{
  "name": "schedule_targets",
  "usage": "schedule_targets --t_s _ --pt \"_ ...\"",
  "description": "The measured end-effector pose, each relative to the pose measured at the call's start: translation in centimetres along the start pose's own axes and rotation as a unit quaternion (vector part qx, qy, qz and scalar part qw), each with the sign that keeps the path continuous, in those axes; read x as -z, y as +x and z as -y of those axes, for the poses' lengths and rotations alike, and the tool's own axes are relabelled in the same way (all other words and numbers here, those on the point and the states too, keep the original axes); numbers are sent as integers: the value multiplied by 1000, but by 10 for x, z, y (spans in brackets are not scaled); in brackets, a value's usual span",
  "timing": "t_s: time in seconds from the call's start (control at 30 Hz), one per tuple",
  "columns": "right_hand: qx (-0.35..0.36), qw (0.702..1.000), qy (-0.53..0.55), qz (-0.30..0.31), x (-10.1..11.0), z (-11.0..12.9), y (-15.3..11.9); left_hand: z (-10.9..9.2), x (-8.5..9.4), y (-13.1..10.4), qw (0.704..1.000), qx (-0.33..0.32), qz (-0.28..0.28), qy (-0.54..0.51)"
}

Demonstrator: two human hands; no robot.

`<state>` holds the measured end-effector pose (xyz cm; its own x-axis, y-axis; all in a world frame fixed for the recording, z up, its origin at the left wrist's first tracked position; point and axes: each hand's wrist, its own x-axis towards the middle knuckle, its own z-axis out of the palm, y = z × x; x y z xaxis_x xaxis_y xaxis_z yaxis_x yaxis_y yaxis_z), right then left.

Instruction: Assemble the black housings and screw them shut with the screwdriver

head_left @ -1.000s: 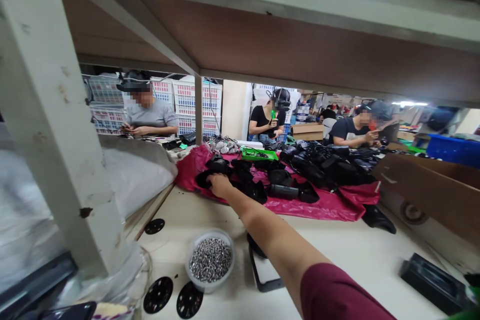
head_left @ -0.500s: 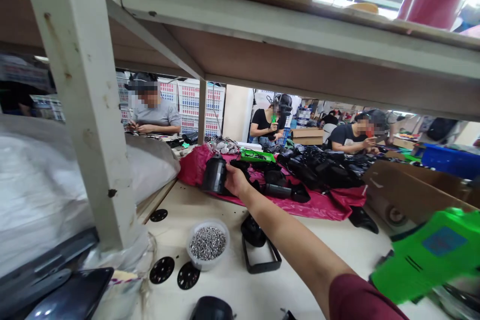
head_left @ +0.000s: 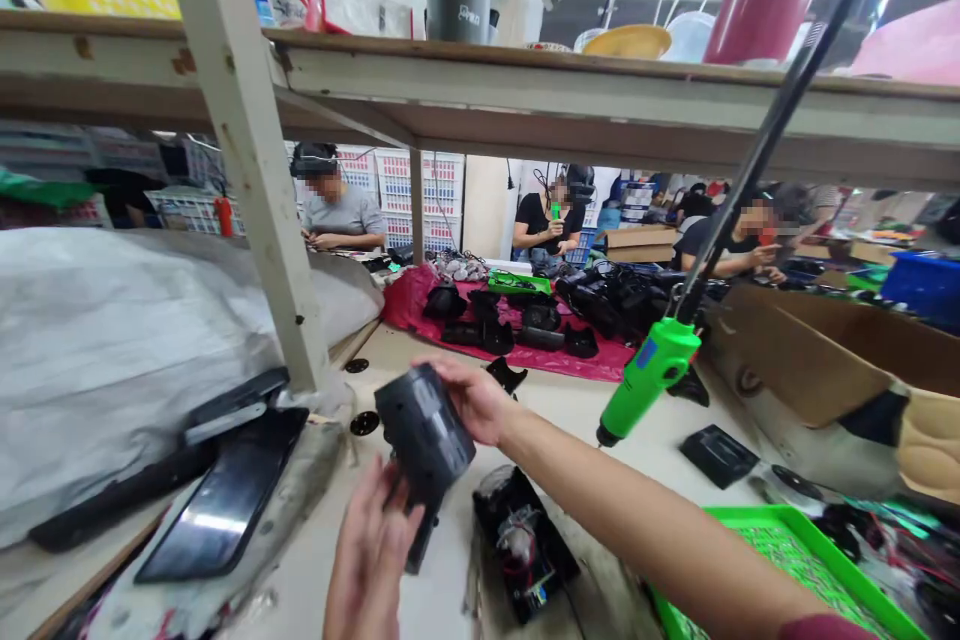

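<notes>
My right hand (head_left: 480,403) grips a black cylindrical plastic housing (head_left: 426,432) by its right side, tilted above the bench. Close to its lower left is my left hand (head_left: 376,535), fingers apart; I cannot tell whether they touch it. Below the housing a narrow black part shows, partly hidden. To the right on the bench sits an open black casing (head_left: 521,545) with wires and a small board inside. A green electric screwdriver (head_left: 651,375) hangs at the right, beyond my right forearm.
A pink sheet (head_left: 420,310) with several black parts lies at the back. At right are a cardboard box (head_left: 795,350) and a green tray (head_left: 765,520) of small metal pieces. A shelf post (head_left: 259,190) rises at left beside white sacking (head_left: 150,340). Several people sit beyond.
My right hand has brought the black housing from the pink sheet toward me. My left hand has come into view beside it. The screwdriver now hangs further left in view.
</notes>
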<state>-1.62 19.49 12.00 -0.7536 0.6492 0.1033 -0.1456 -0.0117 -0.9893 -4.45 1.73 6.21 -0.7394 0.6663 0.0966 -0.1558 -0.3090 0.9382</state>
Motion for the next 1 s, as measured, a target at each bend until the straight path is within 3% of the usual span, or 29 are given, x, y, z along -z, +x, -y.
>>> schedule_targets --t_s 0.07,0.2,0.27,0.37,0.43,0.63,0.73,0.83,0.9,1.0 --pt "-3 999 -29 13 -5 0 -31 -6 -15 0 994 69 -19 -80" --pt "24 995 -96 -13 -2 12 -82 -15 -32 -9 974 144 10 -175" --pt "63 982 -177 -22 3 25 -103 -21 -37 -10 975 122 16 -183" --pt "135 919 -371 -3 11 43 -128 -32 -48 -6 979 85 34 -179" --pt "149 891 -429 3 16 51 -140 -39 -57 -2 982 76 51 -168" --pt "153 888 -431 -51 27 44 -152 -45 -80 -6 983 77 99 -132" --pt "144 894 -414 -93 37 34 -156 -34 -70 -12 985 66 138 -81" --pt "96 869 -457 -162 52 21 -165 -10 -41 -23 988 -17 130 85" --pt "39 839 -512 -182 64 9 -171 10 -20 -35 965 -74 100 230" --pt "-29 788 -588 -180 80 -15 -176 34 1 -52 919 -117 132 354"
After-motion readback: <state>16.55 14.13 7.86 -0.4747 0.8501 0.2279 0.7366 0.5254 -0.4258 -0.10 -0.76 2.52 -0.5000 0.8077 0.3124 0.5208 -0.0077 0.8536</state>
